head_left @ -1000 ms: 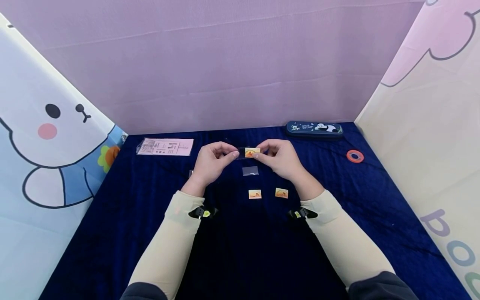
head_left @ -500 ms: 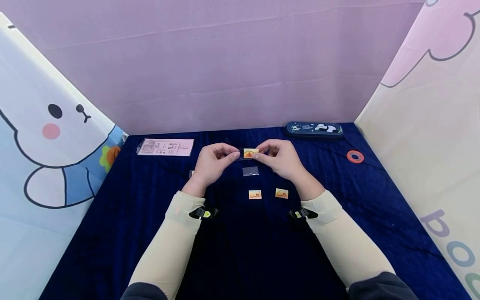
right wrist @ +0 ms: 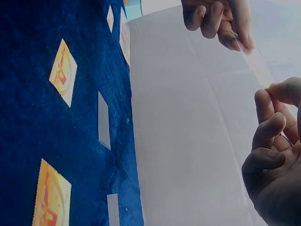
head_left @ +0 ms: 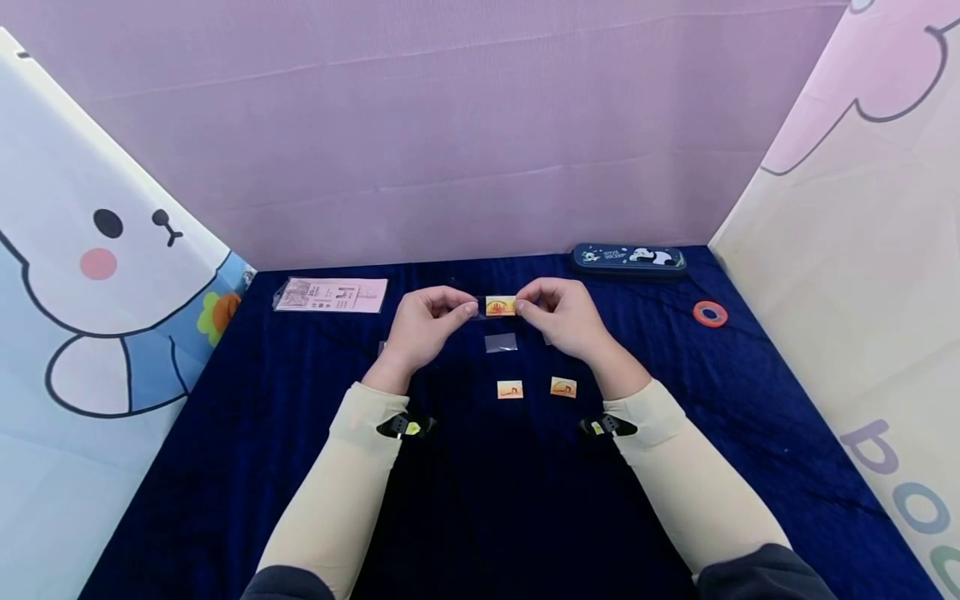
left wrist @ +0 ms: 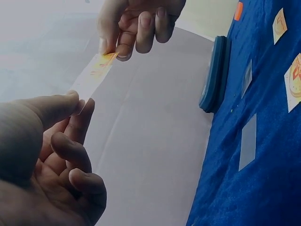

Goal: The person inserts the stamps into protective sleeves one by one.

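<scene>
Between both hands, above the cloth, is a yellow-orange postage stamp (head_left: pixel 500 307) lined up with a small clear plastic sleeve (left wrist: pixel 87 79). My left hand (head_left: pixel 425 327) pinches the sleeve's left end between thumb and index finger, its other fingers loosely curled. Thumb and index finger of my right hand (head_left: pixel 566 321) pinch the stamp's right edge. Most of the stamp overlaps the sleeve in the left wrist view. Nearer to me lie two more stamps with perforated edges, a left stamp (head_left: pixel 510 389) and a right stamp (head_left: pixel 563 387). Another clear sleeve (head_left: pixel 501 342) lies just below the hands.
A pink printed packet (head_left: pixel 330 295) lies at the back left. At the back right is a dark blue pencil case with a panda (head_left: pixel 628 259), with a red roll of tape (head_left: pixel 710 313) nearer. Blue velvet cloth (head_left: pixel 465 517) covers the table; fabric walls enclose it.
The stamp has shifted slightly left along the sleeve. My right thumb has slid from the stamp's face to its right edge, so more of the print shows. My left hand has barely moved.
</scene>
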`<state>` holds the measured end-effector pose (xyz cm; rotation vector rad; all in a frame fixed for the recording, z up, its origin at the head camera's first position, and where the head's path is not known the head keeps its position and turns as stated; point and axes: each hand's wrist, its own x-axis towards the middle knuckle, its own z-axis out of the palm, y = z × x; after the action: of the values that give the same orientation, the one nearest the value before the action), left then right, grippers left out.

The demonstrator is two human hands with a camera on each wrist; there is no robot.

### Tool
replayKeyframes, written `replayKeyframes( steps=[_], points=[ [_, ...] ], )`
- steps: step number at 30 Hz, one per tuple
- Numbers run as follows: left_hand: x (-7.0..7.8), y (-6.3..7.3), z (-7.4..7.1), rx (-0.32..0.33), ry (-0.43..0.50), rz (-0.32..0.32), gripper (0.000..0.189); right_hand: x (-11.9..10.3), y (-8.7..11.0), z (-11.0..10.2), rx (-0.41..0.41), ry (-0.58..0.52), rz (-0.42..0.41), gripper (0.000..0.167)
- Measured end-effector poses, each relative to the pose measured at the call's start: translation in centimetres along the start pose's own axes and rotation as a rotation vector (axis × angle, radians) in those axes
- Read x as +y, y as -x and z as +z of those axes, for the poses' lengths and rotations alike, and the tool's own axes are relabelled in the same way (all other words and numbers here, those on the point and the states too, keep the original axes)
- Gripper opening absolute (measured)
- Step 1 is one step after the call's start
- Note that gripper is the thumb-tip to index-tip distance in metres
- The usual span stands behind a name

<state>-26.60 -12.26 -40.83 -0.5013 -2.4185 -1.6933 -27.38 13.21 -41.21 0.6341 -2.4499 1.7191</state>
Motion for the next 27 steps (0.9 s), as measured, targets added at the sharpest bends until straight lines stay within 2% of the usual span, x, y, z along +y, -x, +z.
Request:
replayKeyframes(
  steps=[14,23,27],
  points=[
    [-0.05,0.07,0.34,-0.022,0.015,0.014,0.009,-0.01,0.05,0.5,0.037,0.034,-0.073,0.006],
    [0.04,0.14,0.38,-0.021,-0.003,0.002,0.01,0.07,0.04,0.52,0.025,0.007,-0.073,0.008],
    [0.1,0.13,0.42,-0.021,0.005,0.005,0.01,0.16,0.07,0.59,-0.006,-0.012,-0.086,0.006]
  ],
)
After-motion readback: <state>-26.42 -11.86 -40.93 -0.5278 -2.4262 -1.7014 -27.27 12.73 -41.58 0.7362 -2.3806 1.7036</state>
